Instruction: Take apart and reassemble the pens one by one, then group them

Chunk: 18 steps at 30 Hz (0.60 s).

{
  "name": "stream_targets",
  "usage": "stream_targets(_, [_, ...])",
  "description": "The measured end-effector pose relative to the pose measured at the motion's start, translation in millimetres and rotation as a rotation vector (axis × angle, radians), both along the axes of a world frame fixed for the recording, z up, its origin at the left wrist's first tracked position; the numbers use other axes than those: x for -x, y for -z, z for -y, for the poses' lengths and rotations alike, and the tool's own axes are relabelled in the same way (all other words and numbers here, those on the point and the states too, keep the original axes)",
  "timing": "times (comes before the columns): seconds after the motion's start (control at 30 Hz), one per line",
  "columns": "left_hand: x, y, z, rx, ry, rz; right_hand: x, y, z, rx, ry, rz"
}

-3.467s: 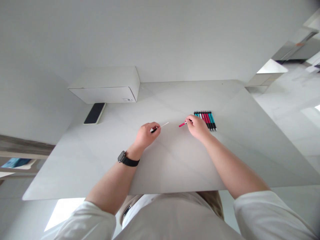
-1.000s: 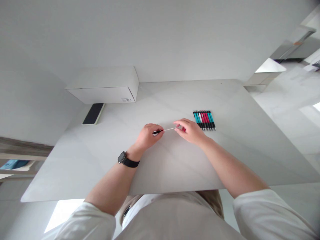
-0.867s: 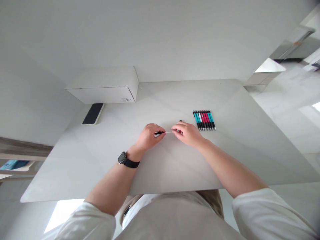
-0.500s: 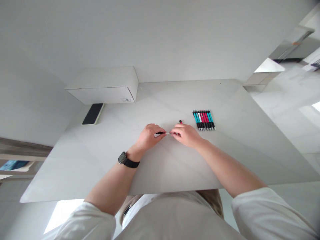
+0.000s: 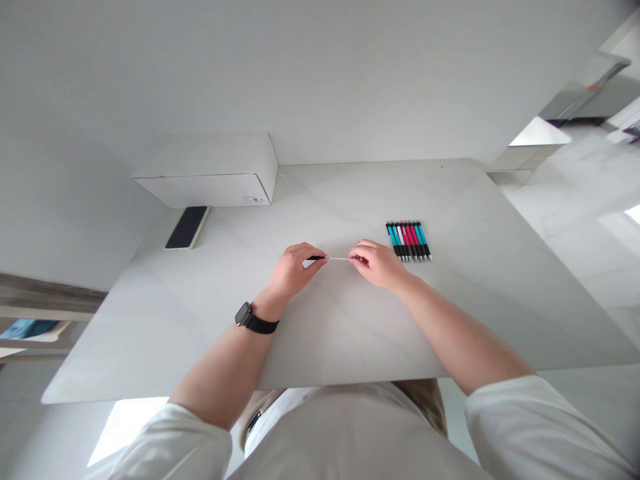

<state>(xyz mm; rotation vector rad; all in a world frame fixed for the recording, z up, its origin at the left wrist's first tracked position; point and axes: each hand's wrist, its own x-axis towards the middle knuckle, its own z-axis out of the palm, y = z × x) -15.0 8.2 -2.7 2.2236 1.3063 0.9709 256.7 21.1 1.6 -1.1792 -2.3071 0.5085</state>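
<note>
Black pen part [image 5: 315,258] is pinched in the left hand [image 5: 293,269] at centre; more white rod [image 5: 339,259] is now bared toward the right hand [image 5: 378,264], fingers clamped on a reddish piece [image 5: 359,258], so parts seem drawn apart. Beyond, right of centre, pens [image 5: 409,241] are lined up.

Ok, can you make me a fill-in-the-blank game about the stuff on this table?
1. The watch is on the person's ____ arm.
2. The phone lies in front of the long white ____.
3. The grip piece in the left hand is coloured ____.
4. Near the right hand lies a tidy row of ____.

Missing words: left; box; black; pens.
</note>
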Motion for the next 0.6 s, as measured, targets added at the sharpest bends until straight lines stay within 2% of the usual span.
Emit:
stream_targets(0.17, [0.2,-1.9,0.5,-0.004,-0.024,-0.008,-2.2,-3.9,-1.6,0.005,0.036,-0.024])
stream_targets(0.33, [-2.4,-3.0,3.2,0.012,-0.051,0.004,-2.1,-3.4,-5.6,0.073,0.047,-0.153])
stream_targets(0.4, [-3.3,-3.4,4.2,0.035,-0.067,0.022,-2.5,-4.1,-6.9,0.146,0.075,-0.23])
stream_targets(0.6, [-4.3,-6.5,6.4,0.09,-0.09,0.087,-2.4,-4.0,-9.4,0.484,0.149,-0.524])
